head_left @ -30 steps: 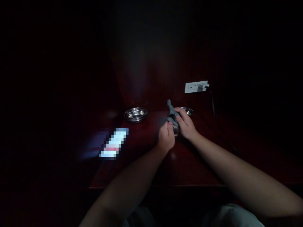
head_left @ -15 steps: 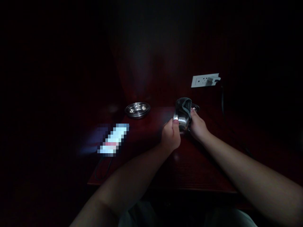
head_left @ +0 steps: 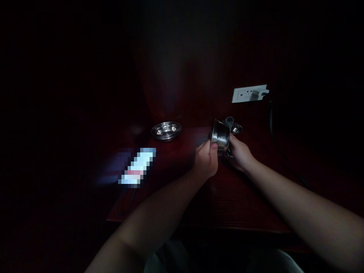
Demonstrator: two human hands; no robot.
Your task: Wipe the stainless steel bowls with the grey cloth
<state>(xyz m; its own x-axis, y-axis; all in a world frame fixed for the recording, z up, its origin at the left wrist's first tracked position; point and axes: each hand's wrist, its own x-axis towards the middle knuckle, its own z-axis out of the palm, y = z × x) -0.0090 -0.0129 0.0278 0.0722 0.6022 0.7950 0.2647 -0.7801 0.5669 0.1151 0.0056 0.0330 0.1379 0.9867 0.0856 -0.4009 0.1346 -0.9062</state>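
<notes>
The scene is very dark. My left hand [head_left: 205, 162] is closed on a small steel bowl [head_left: 220, 134], thumb on its near rim, holding it tilted above the dark red table [head_left: 227, 197]. My right hand [head_left: 239, 153] is closed against the bowl's right side and grips a grey cloth [head_left: 228, 122], a fold of which shows just behind the bowl. Another small steel bowl [head_left: 236, 129] sits on the table right behind my hands.
A stack of steel bowls [head_left: 166, 130] rests at the back left of the table. A lit phone [head_left: 137, 167] lies at the left edge with a cable under it. On the wall is a white socket [head_left: 248, 93] with a plug and dark cord.
The steel bowl, hidden behind the cloth a second ago, has come up between my hands and tipped sideways. The cloth has sunk from above the bowl to behind it.
</notes>
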